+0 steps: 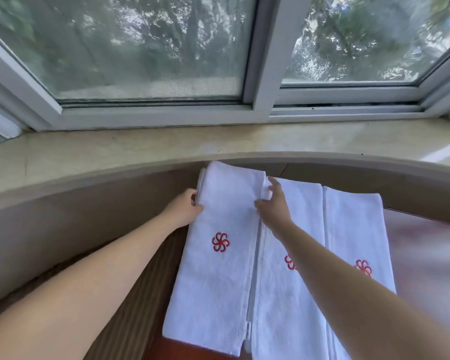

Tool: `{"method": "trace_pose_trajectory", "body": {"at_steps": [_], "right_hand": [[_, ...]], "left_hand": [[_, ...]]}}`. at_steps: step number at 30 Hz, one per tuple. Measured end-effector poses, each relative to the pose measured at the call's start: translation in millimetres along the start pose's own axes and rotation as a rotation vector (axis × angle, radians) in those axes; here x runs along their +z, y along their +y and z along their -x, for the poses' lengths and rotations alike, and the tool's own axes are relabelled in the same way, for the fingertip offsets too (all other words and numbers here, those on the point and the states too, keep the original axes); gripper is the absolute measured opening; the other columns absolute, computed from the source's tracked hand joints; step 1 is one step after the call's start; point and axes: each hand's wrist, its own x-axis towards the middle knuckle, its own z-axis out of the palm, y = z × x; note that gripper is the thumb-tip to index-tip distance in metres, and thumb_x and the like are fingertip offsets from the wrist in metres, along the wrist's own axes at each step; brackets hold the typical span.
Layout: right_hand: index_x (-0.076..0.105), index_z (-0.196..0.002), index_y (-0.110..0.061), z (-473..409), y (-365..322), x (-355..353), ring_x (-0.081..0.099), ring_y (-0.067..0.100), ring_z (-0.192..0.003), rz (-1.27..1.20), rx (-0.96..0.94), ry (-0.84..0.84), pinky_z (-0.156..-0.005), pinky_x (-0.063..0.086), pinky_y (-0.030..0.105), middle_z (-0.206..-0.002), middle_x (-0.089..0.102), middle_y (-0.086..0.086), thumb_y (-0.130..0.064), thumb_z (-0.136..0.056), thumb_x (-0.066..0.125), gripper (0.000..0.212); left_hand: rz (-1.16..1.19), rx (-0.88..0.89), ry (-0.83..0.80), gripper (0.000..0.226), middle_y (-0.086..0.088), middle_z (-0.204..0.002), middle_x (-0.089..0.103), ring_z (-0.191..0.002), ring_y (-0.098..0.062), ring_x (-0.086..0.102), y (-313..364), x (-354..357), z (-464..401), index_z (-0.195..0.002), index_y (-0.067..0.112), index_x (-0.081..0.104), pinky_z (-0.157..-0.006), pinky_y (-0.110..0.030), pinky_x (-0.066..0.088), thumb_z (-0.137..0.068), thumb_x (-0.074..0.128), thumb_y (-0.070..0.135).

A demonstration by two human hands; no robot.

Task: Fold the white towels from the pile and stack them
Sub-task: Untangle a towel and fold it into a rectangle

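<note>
Three folded white towels with a red pinwheel emblem lie side by side below the window sill. The left towel [218, 255] sits highest, its right edge overlapping the middle towel [291, 294]. The right towel [359, 242] lies beside them. My left hand [185, 207] grips the left towel's upper left edge, fingers curled under it. My right hand [272, 201] rests on that towel's upper right edge, fingers spread over the seam with the middle towel. My right forearm hides part of the middle towel's emblem.
A beige stone window sill [166, 146] curves across just beyond the towels, with a white-framed window [260, 74] above. Dark ribbed wood [130, 307] shows left of the towels. Pale pink fabric [426, 255] lies to the right.
</note>
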Motion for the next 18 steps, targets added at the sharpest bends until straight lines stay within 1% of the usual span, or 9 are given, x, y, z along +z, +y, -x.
{"method": "trace_pose_trajectory", "body": {"at_steps": [1, 3, 6, 7, 9, 11, 12, 15, 18], "right_hand": [[0.028, -0.152, -0.045, 6, 5, 1, 0.065, 0.009, -0.087, 0.001, 0.006, 0.006, -0.055, 0.049, 0.022, -0.134, 0.042, -0.014, -0.013, -0.086, 0.056, 0.078], [0.032, -0.151, -0.04, 22, 14, 2, 0.062, 0.009, -0.093, 0.037, 0.014, 0.002, -0.061, 0.048, 0.023, -0.133, 0.045, -0.01, -0.013, -0.088, 0.057, 0.074], [0.037, -0.15, -0.033, 47, 26, 3, 0.062, 0.016, -0.1, 0.108, 0.031, -0.047, -0.076, 0.057, 0.034, -0.13, 0.055, -0.003, -0.012, -0.089, 0.057, 0.067], [0.038, -0.149, -0.031, 56, 30, 4, 0.063, 0.019, -0.103, 0.127, 0.042, -0.068, -0.083, 0.058, 0.037, -0.13, 0.057, -0.001, -0.012, -0.09, 0.058, 0.066], [0.04, -0.149, -0.026, 74, 38, 5, 0.064, 0.025, -0.107, 0.166, 0.062, -0.095, -0.09, 0.057, 0.039, -0.13, 0.06, 0.003, -0.013, -0.089, 0.059, 0.064], [0.039, -0.149, -0.023, 96, 47, 9, 0.065, 0.028, -0.107, 0.208, 0.099, -0.1, -0.091, 0.056, 0.039, -0.125, 0.063, 0.006, -0.013, -0.088, 0.059, 0.065], [0.038, -0.149, -0.021, 107, 53, 11, 0.066, 0.03, -0.106, 0.235, 0.123, -0.102, -0.089, 0.056, 0.039, -0.121, 0.066, 0.008, -0.014, -0.087, 0.058, 0.065], [0.034, -0.147, -0.015, 144, 70, 20, 0.069, 0.034, -0.099, 0.347, 0.173, -0.15, -0.087, 0.059, 0.043, -0.111, 0.067, 0.013, -0.017, -0.088, 0.057, 0.064], [0.025, -0.144, -0.011, 174, 85, 32, 0.069, 0.033, -0.095, 0.452, 0.217, -0.218, -0.08, 0.061, 0.044, -0.093, 0.058, 0.006, -0.022, -0.09, 0.057, 0.064]], "left_hand": [[0.012, -0.021, -0.008, 0.04, 0.009, -0.1, 0.058, -0.087, -0.012, 0.06, -6, 4, 6, -0.129, 0.022, 0.051, -0.068, -0.028, 0.047, -0.095, 0.062, 0.038], [0.026, -0.052, -0.01, 0.03, 0.003, -0.098, 0.062, -0.084, -0.014, 0.062, -16, 9, 19, -0.114, 0.021, 0.052, -0.075, -0.035, 0.052, -0.094, 0.062, 0.04], [0.052, -0.092, -0.072, 0.025, -0.001, -0.101, 0.065, -0.09, -0.018, 0.066, -28, 16, 46, -0.104, 0.021, 0.052, -0.082, -0.043, 0.059, -0.093, 0.063, 0.041], [0.063, -0.114, -0.108, 0.025, -0.002, -0.102, 0.066, -0.092, -0.018, 0.066, -32, 19, 57, -0.104, 0.02, 0.054, -0.081, -0.043, 0.06, -0.093, 0.063, 0.04], [0.097, -0.163, -0.17, 0.024, -0.002, -0.105, 0.066, -0.092, -0.015, 0.066, -39, 26, 79, -0.103, 0.019, 0.056, -0.068, -0.034, 0.061, -0.095, 0.064, 0.039], [0.177, -0.217, -0.209, 0.022, -0.001, -0.104, 0.069, -0.089, -0.011, 0.068, -46, 32, 102, -0.104, 0.017, 0.058, -0.056, -0.025, 0.056, -0.095, 0.065, 0.037], [0.229, -0.244, -0.23, 0.022, -0.001, -0.103, 0.071, -0.088, -0.011, 0.069, -51, 35, 113, -0.104, 0.017, 0.061, -0.055, -0.023, 0.056, -0.095, 0.066, 0.036], [0.323, -0.304, -0.331, 0.021, 0.0, -0.1, 0.077, -0.093, -0.014, 0.073, -71, 44, 146, -0.106, 0.016, 0.068, -0.071, -0.028, 0.06, -0.096, 0.068, 0.034], [0.357, -0.344, -0.418, 0.024, 0.001, -0.099, 0.079, -0.094, -0.014, 0.075, -89, 53, 173, -0.114, 0.015, 0.07, -0.071, -0.028, 0.06, -0.095, 0.071, 0.03]]}}
